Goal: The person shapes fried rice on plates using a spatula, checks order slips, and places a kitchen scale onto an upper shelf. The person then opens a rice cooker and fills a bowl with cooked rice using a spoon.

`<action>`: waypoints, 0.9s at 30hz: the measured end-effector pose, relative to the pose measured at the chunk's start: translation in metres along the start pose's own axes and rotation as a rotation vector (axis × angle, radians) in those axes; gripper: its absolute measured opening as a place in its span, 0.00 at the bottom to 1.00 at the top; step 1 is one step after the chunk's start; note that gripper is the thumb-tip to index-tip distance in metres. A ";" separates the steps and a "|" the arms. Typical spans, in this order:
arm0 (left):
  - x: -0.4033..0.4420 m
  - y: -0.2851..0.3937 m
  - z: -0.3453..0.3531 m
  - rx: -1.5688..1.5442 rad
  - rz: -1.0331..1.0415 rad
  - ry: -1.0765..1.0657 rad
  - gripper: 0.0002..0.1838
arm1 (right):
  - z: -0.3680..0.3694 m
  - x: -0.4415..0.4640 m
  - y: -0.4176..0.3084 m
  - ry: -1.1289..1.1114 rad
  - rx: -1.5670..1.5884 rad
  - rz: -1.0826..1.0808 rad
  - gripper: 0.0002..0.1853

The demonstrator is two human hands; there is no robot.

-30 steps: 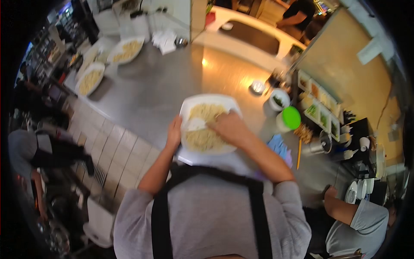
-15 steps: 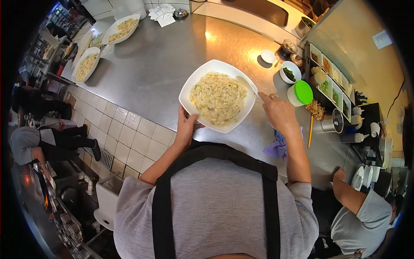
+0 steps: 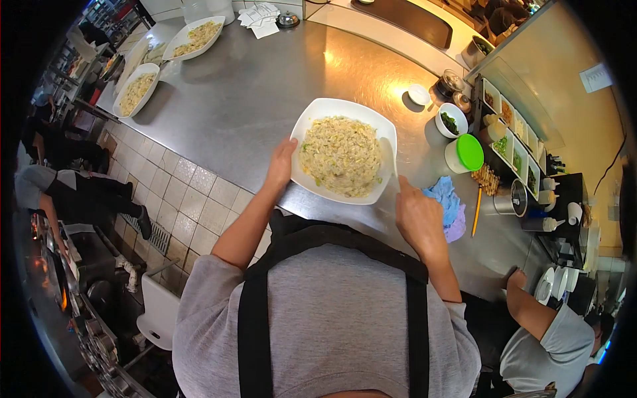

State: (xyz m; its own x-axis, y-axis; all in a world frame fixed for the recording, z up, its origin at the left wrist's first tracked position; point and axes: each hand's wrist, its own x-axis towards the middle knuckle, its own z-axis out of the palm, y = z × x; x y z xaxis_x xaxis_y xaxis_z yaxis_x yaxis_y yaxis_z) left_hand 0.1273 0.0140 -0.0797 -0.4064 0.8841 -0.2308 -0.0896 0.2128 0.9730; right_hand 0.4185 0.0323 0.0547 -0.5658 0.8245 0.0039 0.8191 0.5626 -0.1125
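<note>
A square white bowl point(image 3: 391, 123) heaped with fried rice point(image 3: 340, 158) is in front of me on the steel counter. My left hand point(image 3: 282, 164) is closed on the bowl's left edge, the thumb near the rim. In my right hand point(image 3: 419, 213) is the handle of a spoon point(image 3: 389, 154), its head lying against the rice along the bowl's right inner side. Part of the handle is hidden by my fingers. Right of that hand lie a blue cloth point(image 3: 443, 196) and a purple cloth point(image 3: 456, 227).
Two rice-filled white bowls, one nearer point(image 3: 154, 69) and one farther point(image 3: 215, 25), stand at the left. Rightward are a green-lidded tub point(image 3: 470, 152), a bowl of greens point(image 3: 451, 109), garnish trays point(image 3: 514, 142) and a skewer-like stick point(image 3: 477, 212). A co-worker's arm point(image 3: 531, 308) rests at right.
The bowl has turned and shifted slightly right. My left hand has moved up its left side; my right hand has come lower and closer, bringing the spoon more upright along the right side.
</note>
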 end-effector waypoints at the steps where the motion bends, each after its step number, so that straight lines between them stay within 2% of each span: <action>1: -0.014 -0.002 0.012 -0.025 0.065 0.024 0.23 | 0.010 0.006 -0.001 -0.007 0.018 -0.002 0.18; 2: -0.025 -0.004 0.023 -0.050 0.131 0.045 0.23 | 0.023 0.017 -0.001 0.006 0.017 -0.004 0.18; 5: -0.042 -0.015 0.043 -0.323 0.103 0.001 0.23 | 0.036 0.040 0.004 0.059 0.009 -0.037 0.17; 9: -0.045 -0.012 0.042 -0.393 -0.010 -0.020 0.25 | -0.026 0.026 -0.003 0.084 -0.081 -0.107 0.17; 13: -0.042 -0.009 0.036 -0.383 -0.089 -0.117 0.24 | -0.026 0.026 -0.004 0.110 -0.210 -0.228 0.16; 16: -0.044 -0.004 0.037 -0.435 -0.100 -0.142 0.23 | 0.010 0.063 -0.007 0.170 -0.189 -0.336 0.04; 19: -0.046 -0.002 0.032 -0.475 -0.129 -0.164 0.23 | 0.014 0.085 -0.016 0.163 -0.151 -0.372 0.03; 22: -0.046 0.000 0.027 -0.458 -0.183 -0.167 0.23 | -0.022 0.063 -0.022 0.036 -0.164 -0.353 0.12; 25: -0.044 -0.002 0.024 -0.489 -0.218 -0.196 0.23 | -0.067 0.026 -0.029 -0.008 -0.198 -0.311 0.11; 27: -0.041 -0.003 0.022 -0.510 -0.229 -0.221 0.23 | -0.054 0.027 -0.025 -0.050 -0.170 -0.375 0.11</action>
State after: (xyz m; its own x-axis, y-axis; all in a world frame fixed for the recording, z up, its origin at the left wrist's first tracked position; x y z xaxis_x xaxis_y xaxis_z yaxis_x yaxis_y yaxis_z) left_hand 0.1646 -0.0139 -0.0733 -0.1314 0.9167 -0.3773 -0.5999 0.2295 0.7665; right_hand 0.3882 0.0434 0.1108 -0.8287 0.5586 -0.0355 0.5566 0.8291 0.0537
